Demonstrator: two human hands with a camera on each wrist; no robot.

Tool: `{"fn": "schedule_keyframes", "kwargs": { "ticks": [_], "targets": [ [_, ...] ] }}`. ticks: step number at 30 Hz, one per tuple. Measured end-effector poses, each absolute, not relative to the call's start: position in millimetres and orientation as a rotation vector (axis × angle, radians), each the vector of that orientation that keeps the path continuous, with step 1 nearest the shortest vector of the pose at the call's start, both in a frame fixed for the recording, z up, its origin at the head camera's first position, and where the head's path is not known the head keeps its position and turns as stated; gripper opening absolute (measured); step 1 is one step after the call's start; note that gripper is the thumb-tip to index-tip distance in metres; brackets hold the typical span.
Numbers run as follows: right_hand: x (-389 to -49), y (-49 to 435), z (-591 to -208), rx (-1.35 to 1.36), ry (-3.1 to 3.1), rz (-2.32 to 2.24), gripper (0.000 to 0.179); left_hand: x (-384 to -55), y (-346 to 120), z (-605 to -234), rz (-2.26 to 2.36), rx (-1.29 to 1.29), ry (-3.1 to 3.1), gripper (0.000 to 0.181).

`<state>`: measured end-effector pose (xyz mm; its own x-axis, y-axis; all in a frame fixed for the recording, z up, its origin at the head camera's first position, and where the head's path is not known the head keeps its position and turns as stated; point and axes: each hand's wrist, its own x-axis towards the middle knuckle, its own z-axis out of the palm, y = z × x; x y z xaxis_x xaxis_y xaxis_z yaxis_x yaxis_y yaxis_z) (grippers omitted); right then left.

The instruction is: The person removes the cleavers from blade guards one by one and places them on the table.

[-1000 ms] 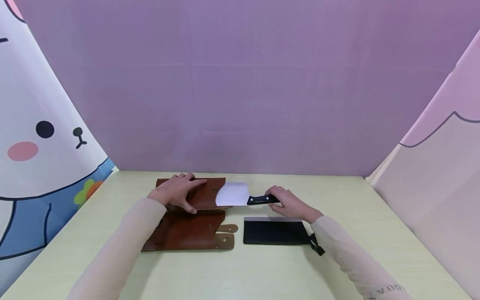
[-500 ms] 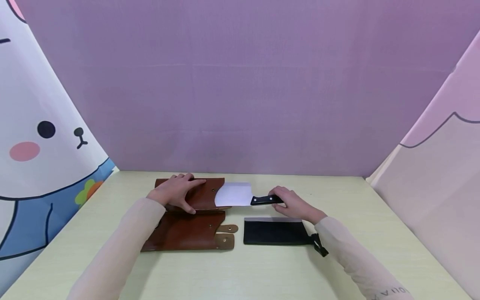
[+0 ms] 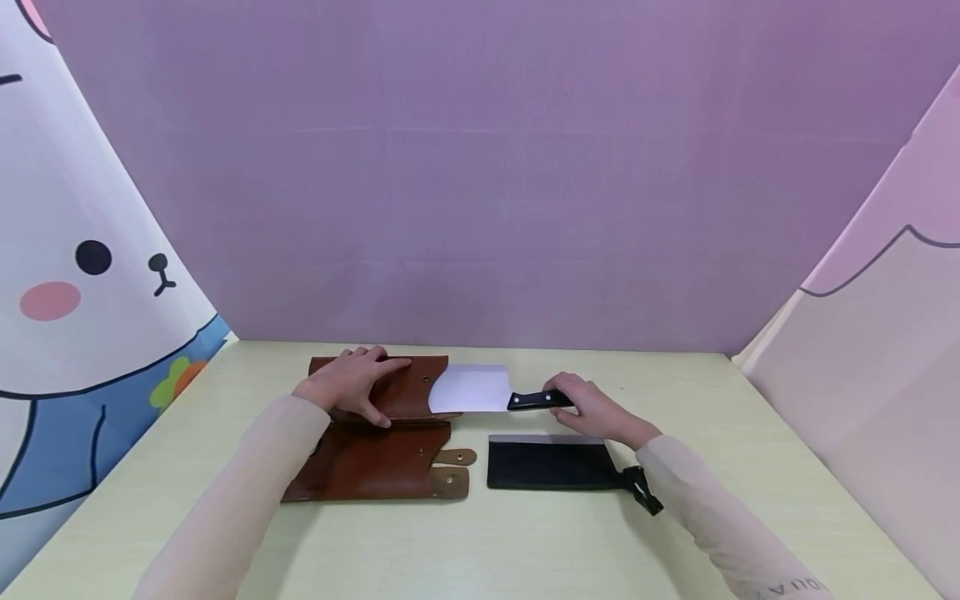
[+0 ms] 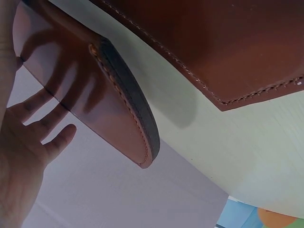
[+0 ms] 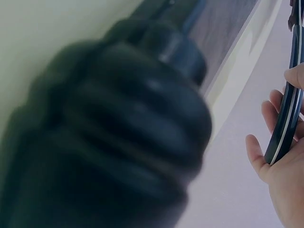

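Note:
My left hand point(image 3: 351, 383) grips a brown leather knife sheath point(image 3: 408, 390) across its width, fingers at the far edge and thumb at the near one. In the left wrist view the sheath's stitched end point(image 4: 126, 109) tilts up from the table. My right hand point(image 3: 592, 410) holds a cleaver point(image 3: 471, 388) by its black riveted handle point(image 3: 531, 401); the handle also shows in the right wrist view point(image 5: 285, 118). Much of the pale blade stands out of the sheath's mouth, and its front end is hidden inside.
A second brown leather sheath point(image 3: 382, 471) with two snap straps lies nearer. Right of it lies a black-bladed cleaver point(image 3: 551, 467) with a grey edge, its dark handle point(image 5: 137, 114) large and blurred in the right wrist view, partly behind the right sleeve. A purple wall backs the table point(image 3: 480, 550).
My right hand has drawn the cleaver slowly to the right, so more of the blade shows outside the sheath. The left hand and the sheath have shifted very slightly left.

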<state>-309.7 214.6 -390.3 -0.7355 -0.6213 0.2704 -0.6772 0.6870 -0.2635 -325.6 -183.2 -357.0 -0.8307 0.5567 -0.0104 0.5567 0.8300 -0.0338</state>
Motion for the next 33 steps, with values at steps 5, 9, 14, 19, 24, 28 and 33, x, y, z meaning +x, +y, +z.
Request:
{"fn": "schedule_keyframes", "kwargs": {
  "ticks": [5, 9, 14, 19, 24, 28, 33],
  "targets": [
    [-309.6, 216.5, -391.0, 1.059, -2.731, 0.522, 0.023, -324.7, -183.9, -356.4, -0.056, 0.912, 3.002, 0.099],
    [-309.1, 218.9, -390.3, 1.050, -2.741, 0.526, 0.023, -324.0, -183.8, -355.6, -0.056, 0.905, 2.998, 0.098],
    [-307.7, 222.0, -389.4, 1.055, -2.739, 0.534, 0.023, -323.6, -184.2, -355.7, -0.055, 0.902, 3.001, 0.097],
    [-307.7, 225.4, -390.4, 1.057, -2.728, 0.534, 0.023, -324.9, -185.3, -357.6, -0.052, 0.907, 3.009, 0.097],
    [-308.2, 227.7, -391.3, 1.052, -2.730, 0.543, 0.023, -327.6, -186.5, -360.3, -0.041, 0.901, 3.012, 0.097],
    [-307.7, 230.0, -391.7, 1.042, -2.731, 0.546, 0.023, -328.6, -186.8, -360.8, -0.040, 0.905, 3.011, 0.099],
    [-306.5, 233.9, -391.3, 1.027, -2.735, 0.563, 0.024, -329.0, -186.7, -360.9, -0.042, 0.910, 3.013, 0.100]
  ]
}}
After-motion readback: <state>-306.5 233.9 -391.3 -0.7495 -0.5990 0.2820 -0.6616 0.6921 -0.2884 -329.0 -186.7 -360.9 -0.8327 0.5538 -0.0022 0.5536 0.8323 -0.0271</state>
